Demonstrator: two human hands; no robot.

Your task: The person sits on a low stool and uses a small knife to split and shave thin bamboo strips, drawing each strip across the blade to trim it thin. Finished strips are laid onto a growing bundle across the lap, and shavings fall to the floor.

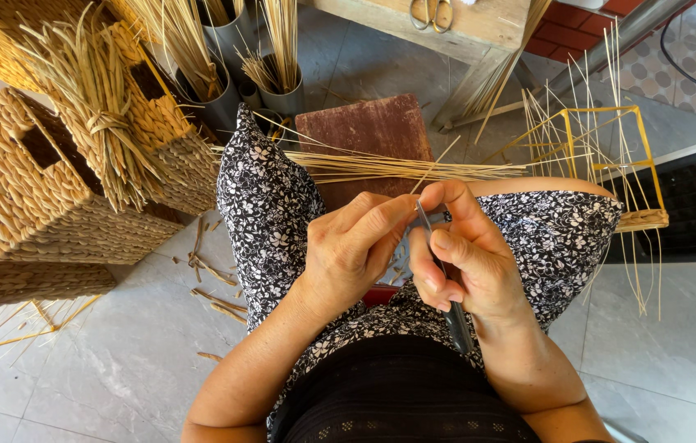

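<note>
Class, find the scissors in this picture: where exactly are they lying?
The scissors lie at the top edge of the head view, right of centre, on the wooden bench beyond the brown block.

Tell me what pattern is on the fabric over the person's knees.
Black fabric with small white flowers, clearest in the head view.

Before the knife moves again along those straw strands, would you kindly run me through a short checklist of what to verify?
1. Right hand has a firm grip on the knife: ok, fingers wrap the handle.
2. Left hand pinches the strand at the blade tip: ok, though the strand itself is too thin to make out.
3. Left fingertips clear of the blade edge: cannot tell, they sit very close.
4. Bundle of strands rests steady across the lap: ok.
5. Half-woven frame within reach on the right: ok.
6. Scissors on the wooden table, out of the way: ok.
</note>
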